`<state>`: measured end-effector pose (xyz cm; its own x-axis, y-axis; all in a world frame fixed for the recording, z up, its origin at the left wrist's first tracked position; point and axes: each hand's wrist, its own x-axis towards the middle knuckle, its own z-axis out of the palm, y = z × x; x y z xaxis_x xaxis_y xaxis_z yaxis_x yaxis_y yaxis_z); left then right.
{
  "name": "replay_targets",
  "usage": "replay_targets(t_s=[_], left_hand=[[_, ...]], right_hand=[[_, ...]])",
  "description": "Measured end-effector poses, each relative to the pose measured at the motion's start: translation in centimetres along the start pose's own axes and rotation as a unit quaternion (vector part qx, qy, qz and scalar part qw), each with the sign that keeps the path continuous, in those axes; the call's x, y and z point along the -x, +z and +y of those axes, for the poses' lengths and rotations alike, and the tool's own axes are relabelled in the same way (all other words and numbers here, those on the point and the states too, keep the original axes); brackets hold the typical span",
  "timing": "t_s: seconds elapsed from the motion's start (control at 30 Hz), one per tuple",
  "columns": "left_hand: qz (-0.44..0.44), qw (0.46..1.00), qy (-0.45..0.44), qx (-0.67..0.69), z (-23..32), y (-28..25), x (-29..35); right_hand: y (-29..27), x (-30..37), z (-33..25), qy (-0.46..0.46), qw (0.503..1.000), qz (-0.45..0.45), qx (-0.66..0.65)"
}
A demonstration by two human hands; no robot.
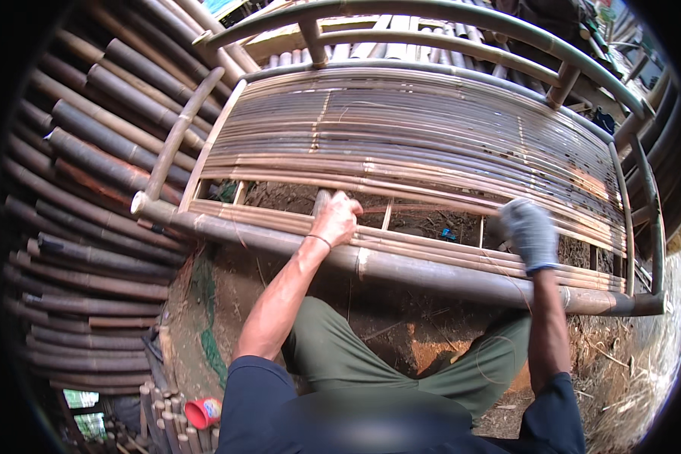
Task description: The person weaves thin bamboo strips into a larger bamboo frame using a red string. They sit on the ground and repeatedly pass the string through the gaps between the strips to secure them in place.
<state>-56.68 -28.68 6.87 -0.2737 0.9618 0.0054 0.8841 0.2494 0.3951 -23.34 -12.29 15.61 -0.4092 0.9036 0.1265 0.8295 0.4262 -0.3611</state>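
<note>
A bamboo bench seat [401,144] of long slats on a frame stretches before me. In its near part is a gap, with cross pieces and ground showing beneath. My left hand [336,219], bare with a dark band at the wrist, rests at this gap over the near slats [446,244]. Its fingers are curled closed; what they hold is hidden. My right hand [529,234], in a grey-white glove, is at the gap's right part, smeared by motion, so its fingers cannot be made out. A thin cord [499,339] loops below it over my knee.
A thick bamboo pole [280,244] forms the bench's front edge. Curved bamboo rails [431,47] rise behind the seat. Stacked bamboo poles [102,257] fill the left side. A red cup [198,413] sits by cut bamboo pieces at lower left. Green netting [209,321] lies on the ground.
</note>
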Motion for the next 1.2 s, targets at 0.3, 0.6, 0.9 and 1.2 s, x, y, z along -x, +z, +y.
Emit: replay_targets(t_s=[0.3, 0.6, 0.9, 1.2], left_hand=[[-0.327, 0.921, 0.094, 0.187, -3.5, 7.1, -8.0], [-0.293, 0.891, -0.06, 0.341, -2.5, 0.8, -5.6], [-0.317, 0.884, 0.019, 0.344, -0.5, -2.2, -3.5], [-0.159, 0.743, 0.568, 0.315, 9.1, -2.7, 8.8]], right_hand=[[23.3, -4.1, -8.9, -0.493, 0.812, -0.285, 0.125], [14.0, 3.3, -11.6, -0.142, 0.98, 0.049, -0.133], [2.2, 14.7, -14.8, 0.061, 0.929, -0.036, -0.364], [-10.8, 30.5, -11.2, 0.27, 0.866, 0.364, -0.212]])
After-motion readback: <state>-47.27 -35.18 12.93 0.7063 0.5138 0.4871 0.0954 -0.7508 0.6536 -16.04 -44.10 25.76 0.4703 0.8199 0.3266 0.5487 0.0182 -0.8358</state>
